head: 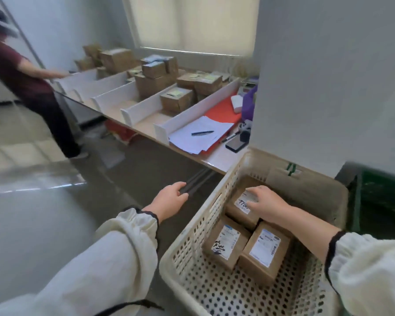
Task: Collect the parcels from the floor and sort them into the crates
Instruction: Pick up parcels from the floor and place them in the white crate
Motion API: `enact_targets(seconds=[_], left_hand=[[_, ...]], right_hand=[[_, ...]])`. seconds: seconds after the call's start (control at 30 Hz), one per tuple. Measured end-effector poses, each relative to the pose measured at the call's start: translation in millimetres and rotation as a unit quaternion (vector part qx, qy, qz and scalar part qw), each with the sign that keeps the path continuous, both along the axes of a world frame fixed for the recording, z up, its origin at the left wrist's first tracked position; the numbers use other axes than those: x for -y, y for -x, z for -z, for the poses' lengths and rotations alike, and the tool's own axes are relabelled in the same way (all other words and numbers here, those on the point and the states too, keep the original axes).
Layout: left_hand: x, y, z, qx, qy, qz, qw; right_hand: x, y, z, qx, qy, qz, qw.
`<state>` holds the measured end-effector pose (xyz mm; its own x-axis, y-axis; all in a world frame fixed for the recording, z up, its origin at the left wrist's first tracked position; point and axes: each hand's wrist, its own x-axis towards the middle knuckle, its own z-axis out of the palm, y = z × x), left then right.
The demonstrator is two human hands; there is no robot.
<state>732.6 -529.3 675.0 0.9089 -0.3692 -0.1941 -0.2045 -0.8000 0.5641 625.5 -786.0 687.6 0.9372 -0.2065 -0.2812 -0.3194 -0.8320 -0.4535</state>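
Observation:
A cream perforated plastic crate stands at the lower right and holds three brown cardboard parcels with white labels. My right hand reaches into the crate and lies on top of the far parcel, fingers curved over its label. Two more parcels, one on the left and one on the right, lie side by side nearer to me. My left hand hovers outside the crate's left wall over the floor, fingers loosely curled, holding nothing.
A long table with white dividers runs from the far left to the crate; cardboard boxes fill its bays, with papers and a pen at the near end. Another person stands at the far left. Grey floor lies to the left.

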Motion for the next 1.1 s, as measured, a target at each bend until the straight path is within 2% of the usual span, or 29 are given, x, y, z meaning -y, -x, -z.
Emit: enact_targets(seconds=[0.13, 0.23, 0.47, 0.63, 0.77, 1.03, 1.1], left_hand=[[-103.0, 16.6, -13.4, -0.008, 0.046, -0.132, 0.99], [-186.3, 42.4, -15.8, -0.039, 0.107, -0.244, 0.963], [-374.3, 162.1, -12.4, -0.035, 0.092, -0.417, 0.904], [-493.5, 290.5, -3.0, -0.071, 0.097, -0.543, 0.831], [-563.7, 399.6, 9.8, -0.075, 0.101, -0.641, 0.758], [-615.2, 566.9, 30.5, -0.076, 0.129, -0.759, 0.634], [-619.3, 590.8, 42.8, -0.071, 0.141, -0.773, 0.614]], right_hand=[[-94.2, -32.3, -17.1, 0.027, -0.018, -0.096, 0.995], [-176.2, -50.1, -22.4, 0.027, -0.02, -0.185, 0.982], [-396.6, -28.8, -22.3, 0.021, 0.001, -0.39, 0.92], [-555.1, 40.5, -5.0, -0.035, -0.019, -0.495, 0.868], [-659.3, 111.5, 16.0, -0.081, -0.047, -0.561, 0.822], [-791.7, 222.8, 52.0, -0.145, -0.023, -0.677, 0.721], [-817.0, 240.6, 60.6, -0.16, -0.003, -0.696, 0.7]])
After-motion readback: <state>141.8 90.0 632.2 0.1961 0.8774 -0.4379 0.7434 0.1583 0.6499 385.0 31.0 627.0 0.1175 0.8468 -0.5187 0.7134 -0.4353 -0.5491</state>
